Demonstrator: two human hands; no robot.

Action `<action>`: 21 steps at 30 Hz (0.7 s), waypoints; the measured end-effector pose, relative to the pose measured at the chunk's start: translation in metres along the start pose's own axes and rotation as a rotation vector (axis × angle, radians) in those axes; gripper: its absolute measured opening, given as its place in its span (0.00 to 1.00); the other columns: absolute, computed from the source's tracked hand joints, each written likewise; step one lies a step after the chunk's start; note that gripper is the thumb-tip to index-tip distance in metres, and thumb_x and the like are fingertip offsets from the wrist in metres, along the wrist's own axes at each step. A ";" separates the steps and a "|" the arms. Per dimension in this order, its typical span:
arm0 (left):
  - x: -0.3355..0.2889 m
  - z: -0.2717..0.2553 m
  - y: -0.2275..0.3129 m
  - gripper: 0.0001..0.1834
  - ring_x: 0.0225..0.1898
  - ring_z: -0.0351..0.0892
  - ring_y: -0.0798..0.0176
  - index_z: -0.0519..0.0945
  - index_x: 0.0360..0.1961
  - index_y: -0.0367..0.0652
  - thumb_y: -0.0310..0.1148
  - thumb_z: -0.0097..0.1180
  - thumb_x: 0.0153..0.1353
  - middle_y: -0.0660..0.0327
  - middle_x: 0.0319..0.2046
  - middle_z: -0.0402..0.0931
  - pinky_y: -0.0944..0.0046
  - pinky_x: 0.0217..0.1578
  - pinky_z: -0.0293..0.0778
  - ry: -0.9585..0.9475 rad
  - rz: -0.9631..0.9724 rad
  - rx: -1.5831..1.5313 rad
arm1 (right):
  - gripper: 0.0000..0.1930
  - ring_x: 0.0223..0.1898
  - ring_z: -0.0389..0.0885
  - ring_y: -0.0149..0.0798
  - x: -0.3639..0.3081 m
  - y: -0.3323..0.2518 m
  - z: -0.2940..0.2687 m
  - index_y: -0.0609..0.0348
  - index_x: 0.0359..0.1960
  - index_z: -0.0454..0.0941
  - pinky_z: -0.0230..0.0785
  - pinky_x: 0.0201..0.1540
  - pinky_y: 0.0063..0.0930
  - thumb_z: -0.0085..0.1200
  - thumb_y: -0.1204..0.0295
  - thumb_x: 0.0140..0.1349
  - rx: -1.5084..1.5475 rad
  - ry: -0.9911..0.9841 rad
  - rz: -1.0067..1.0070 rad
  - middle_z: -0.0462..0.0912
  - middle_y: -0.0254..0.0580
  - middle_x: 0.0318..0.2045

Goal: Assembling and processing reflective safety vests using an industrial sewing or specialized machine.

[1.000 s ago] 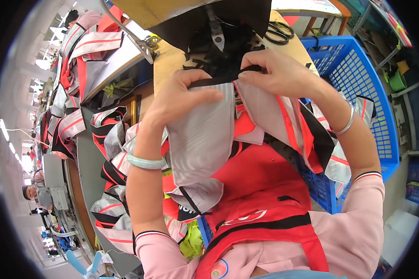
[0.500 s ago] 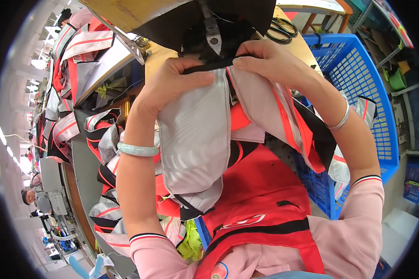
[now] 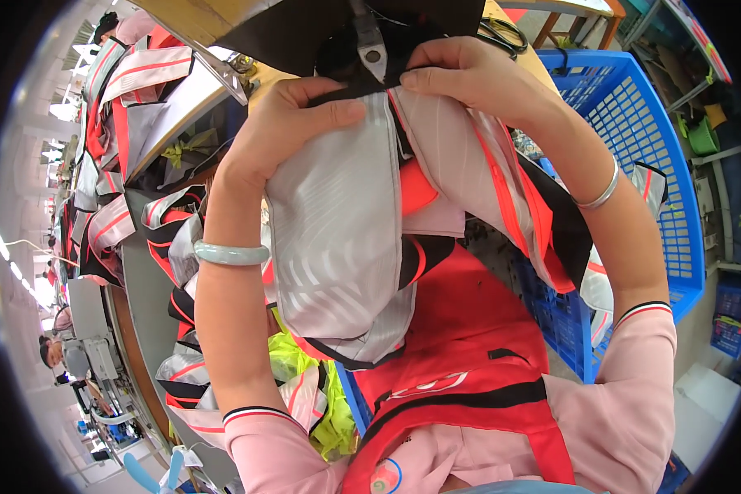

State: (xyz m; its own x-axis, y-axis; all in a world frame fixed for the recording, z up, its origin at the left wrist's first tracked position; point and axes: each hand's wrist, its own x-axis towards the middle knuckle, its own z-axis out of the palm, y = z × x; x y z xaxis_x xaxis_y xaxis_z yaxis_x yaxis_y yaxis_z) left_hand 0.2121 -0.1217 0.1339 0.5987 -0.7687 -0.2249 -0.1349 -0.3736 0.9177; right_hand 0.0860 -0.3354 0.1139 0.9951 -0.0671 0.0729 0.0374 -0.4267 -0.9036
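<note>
A grey fabric piece point(image 3: 337, 206) with red trim and a black edge strip point(image 3: 370, 86) hangs from both my hands. My left hand point(image 3: 300, 123) pinches the strip at its left part, thumb on top. On the strip's right part, my right hand point(image 3: 469, 78) closes with thumb and fingers beside a paler panel point(image 3: 445, 148). Just beyond the strip, a metal machine part point(image 3: 372, 51) with a round hole points down from a dark machine point(image 3: 272, 29). The tip of that part is close to the strip; I cannot tell whether they touch.
A blue plastic basket point(image 3: 634, 107) stands at the right with fabric pieces in it. Black-handled scissors point(image 3: 504, 37) lie on the wooden table point(image 3: 539, 74). More grey and red pieces point(image 3: 173, 230) are heaped at the left, above yellow-green cloth point(image 3: 333, 424). Other people sit far left.
Both hands have moved a little forward and to the left, carrying the black strip closer under the metal part. The fabric's lower end has shifted and unfolded slightly.
</note>
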 end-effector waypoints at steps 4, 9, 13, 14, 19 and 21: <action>0.001 0.000 -0.004 0.17 0.30 0.77 0.74 0.83 0.41 0.38 0.36 0.67 0.52 0.67 0.31 0.81 0.74 0.35 0.73 0.077 0.012 0.039 | 0.17 0.33 0.74 0.24 0.005 -0.004 0.000 0.63 0.40 0.79 0.67 0.38 0.19 0.55 0.59 0.61 -0.052 0.035 0.008 0.79 0.33 0.30; 0.004 -0.001 -0.002 0.16 0.30 0.78 0.74 0.83 0.40 0.38 0.36 0.68 0.52 0.65 0.31 0.81 0.73 0.34 0.73 0.067 0.028 -0.055 | 0.17 0.32 0.76 0.27 0.009 -0.007 -0.003 0.63 0.39 0.80 0.67 0.37 0.22 0.55 0.59 0.59 -0.075 0.059 -0.048 0.80 0.34 0.29; 0.001 -0.001 -0.004 0.17 0.30 0.78 0.74 0.82 0.40 0.37 0.35 0.68 0.51 0.65 0.30 0.81 0.73 0.34 0.73 0.060 0.023 -0.108 | 0.17 0.32 0.74 0.24 -0.001 -0.011 -0.001 0.64 0.40 0.79 0.66 0.36 0.19 0.54 0.61 0.61 -0.104 0.077 -0.052 0.78 0.33 0.29; -0.001 0.000 -0.005 0.16 0.30 0.78 0.73 0.82 0.39 0.37 0.35 0.68 0.52 0.65 0.30 0.81 0.73 0.33 0.73 0.091 0.028 -0.100 | 0.17 0.32 0.74 0.24 -0.004 -0.013 -0.002 0.64 0.40 0.79 0.66 0.36 0.19 0.54 0.61 0.61 -0.104 0.077 -0.058 0.78 0.33 0.29; -0.036 -0.023 -0.020 0.13 0.28 0.78 0.73 0.81 0.38 0.37 0.34 0.63 0.56 0.66 0.29 0.80 0.73 0.32 0.73 0.190 -0.032 -0.125 | 0.15 0.36 0.74 0.23 -0.057 -0.009 -0.065 0.59 0.47 0.78 0.65 0.37 0.17 0.53 0.64 0.63 -0.194 0.288 -0.037 0.78 0.30 0.37; -0.062 -0.018 -0.030 0.11 0.29 0.77 0.76 0.81 0.39 0.37 0.32 0.61 0.58 0.68 0.29 0.79 0.73 0.32 0.73 0.151 0.032 -0.257 | 0.19 0.40 0.76 0.24 -0.126 -0.016 -0.112 0.58 0.51 0.78 0.68 0.38 0.18 0.50 0.60 0.65 -0.175 0.581 0.124 0.79 0.31 0.44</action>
State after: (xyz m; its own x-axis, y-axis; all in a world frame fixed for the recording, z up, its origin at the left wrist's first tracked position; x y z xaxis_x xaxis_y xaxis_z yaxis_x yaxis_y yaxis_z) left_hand 0.1937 -0.0535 0.1262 0.7106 -0.6848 -0.1613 0.0372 -0.1923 0.9806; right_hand -0.0502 -0.4215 0.1667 0.7766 -0.5849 0.2339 -0.1402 -0.5225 -0.8410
